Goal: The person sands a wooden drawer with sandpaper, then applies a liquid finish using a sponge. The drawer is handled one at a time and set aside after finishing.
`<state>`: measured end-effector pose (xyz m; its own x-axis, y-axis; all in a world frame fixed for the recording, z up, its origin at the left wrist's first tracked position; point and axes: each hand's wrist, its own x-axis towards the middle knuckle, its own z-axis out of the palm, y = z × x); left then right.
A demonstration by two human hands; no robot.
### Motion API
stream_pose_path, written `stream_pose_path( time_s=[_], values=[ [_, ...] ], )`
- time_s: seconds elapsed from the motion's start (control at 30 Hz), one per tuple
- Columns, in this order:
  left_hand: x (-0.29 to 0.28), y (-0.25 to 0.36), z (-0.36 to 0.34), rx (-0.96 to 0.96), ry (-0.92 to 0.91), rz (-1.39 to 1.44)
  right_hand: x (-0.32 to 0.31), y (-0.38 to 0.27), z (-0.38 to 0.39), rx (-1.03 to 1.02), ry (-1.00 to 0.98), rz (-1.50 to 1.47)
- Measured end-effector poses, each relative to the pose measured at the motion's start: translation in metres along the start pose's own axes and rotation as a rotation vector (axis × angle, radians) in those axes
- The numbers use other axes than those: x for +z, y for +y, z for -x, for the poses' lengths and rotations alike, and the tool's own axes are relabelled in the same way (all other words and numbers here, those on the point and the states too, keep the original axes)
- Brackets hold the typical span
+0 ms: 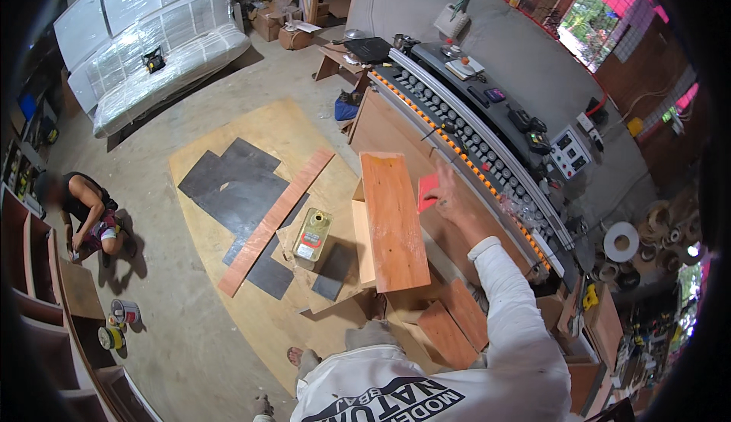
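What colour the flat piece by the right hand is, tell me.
The flat piece is red; it shows best in the head view.

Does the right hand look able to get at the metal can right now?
Probably not straight across: the wooden box stands between the right hand and the metal can, so reaching over seems needed.

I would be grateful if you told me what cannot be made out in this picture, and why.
All in the head view:
- Part of the red piece: the right hand covers it.
- Whether the left hand holds anything: too small and dark near the lower edge.
- The metal tin's contents: its walls hide them.
- What the crouching co-worker handles: too small.
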<state>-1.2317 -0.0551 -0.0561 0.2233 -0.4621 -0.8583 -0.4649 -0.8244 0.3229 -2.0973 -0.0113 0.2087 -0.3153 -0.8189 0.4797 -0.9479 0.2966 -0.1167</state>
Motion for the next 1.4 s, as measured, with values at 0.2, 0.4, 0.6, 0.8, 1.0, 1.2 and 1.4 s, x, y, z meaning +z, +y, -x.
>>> stream_pose_path(
  time_s=[0.2, 0.4, 0.6, 0.8, 1.0, 1.2, 1.4],
  values=[
    [0.131, -0.018, 0.068, -0.227, 0.04, 0.061, -0.025, 0.113, -0.059, 0.495, -0.442, -0.422],
    [0.236, 0.009, 0.149, -0.009, -0.016, -0.254, 0.004, 0.182, -0.129, 0.296, -0.689, -0.673],
    [0.271, 0.023, 0.195, 0.094, 0.056, -0.218, 0.067, 0.187, -0.178, 0.03, -0.411, -0.59],
    [0.277, 0.003, 0.232, -0.026, 0.084, -0.104, 0.092, 0.195, -0.188, 0.04, -0.698, -0.434],
    [0.3, -0.037, 0.25, -0.111, 0.059, 0.049, 0.123, 0.187, -0.16, 0.075, -0.645, -0.39],
    [0.315, -0.053, 0.248, -0.081, 0.017, 0.06, 0.124, 0.195, -0.162, 0.245, -0.491, -0.199],
    [0.32, -0.032, 0.236, -0.1, 0.083, 0.081, 0.105, 0.197, -0.172, 0.112, -0.513, -0.443]
  ],
)
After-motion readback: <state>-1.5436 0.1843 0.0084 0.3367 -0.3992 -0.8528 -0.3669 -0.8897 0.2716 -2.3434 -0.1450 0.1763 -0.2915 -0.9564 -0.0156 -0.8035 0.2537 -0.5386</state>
